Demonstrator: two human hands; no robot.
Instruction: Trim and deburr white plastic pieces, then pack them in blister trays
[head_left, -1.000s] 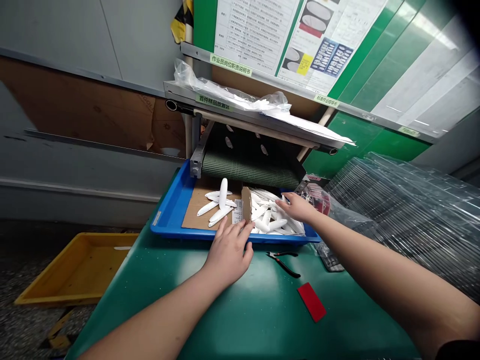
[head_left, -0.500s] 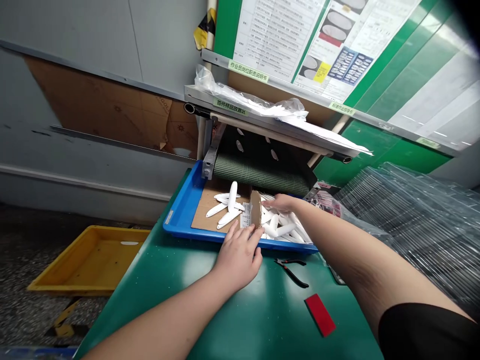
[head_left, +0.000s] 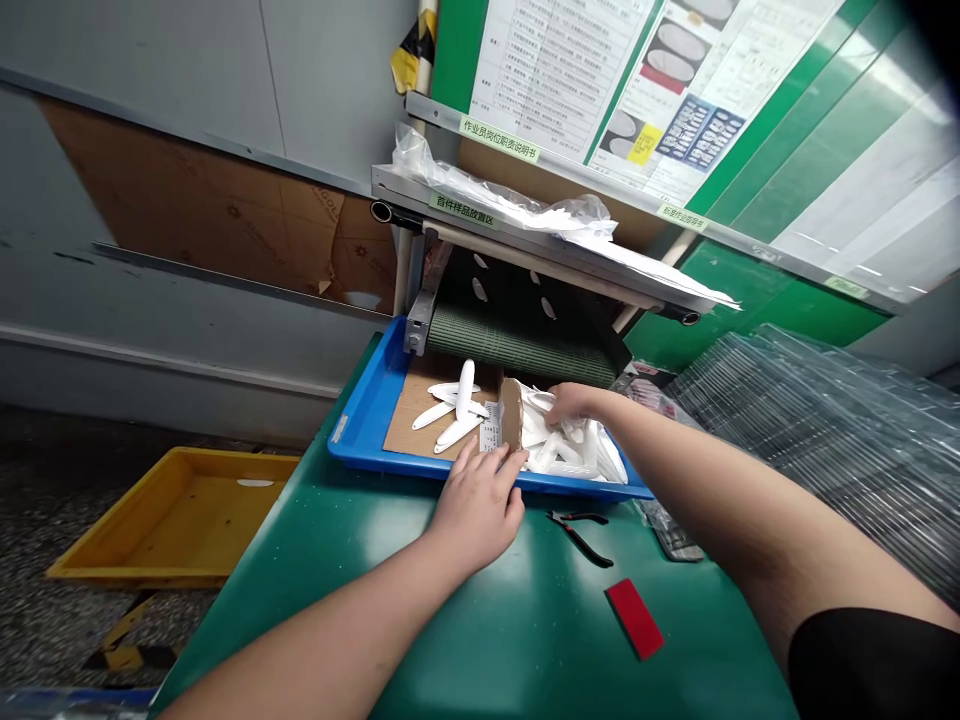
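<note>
My left hand (head_left: 480, 503) rests on the front rim of a blue tray (head_left: 366, 400), its fingers stretched out and reaching the foot of a cardboard divider (head_left: 511, 412). On the tray's right side, my right hand (head_left: 574, 402) reaches down into a heap of white elongated plastic parts (head_left: 559, 455). Its fingertips are hidden among the parts, so I cannot see whether it holds one. Left of the divider, several similar white parts (head_left: 465, 390) lie crossed over each other on a cardboard sheet (head_left: 405, 420).
A green conveyor belt (head_left: 525, 340) ends above the tray's back edge. Pliers (head_left: 581, 538) and a red block (head_left: 634, 618) lie on the green table (head_left: 420, 640). Clear plastic trays (head_left: 840, 430) are stacked at right. A yellow bin (head_left: 172, 510) stands lower left.
My right hand has moved right, away from the divider and farther into the heap, where parts have shifted. My left hand stays at the tray rim.
</note>
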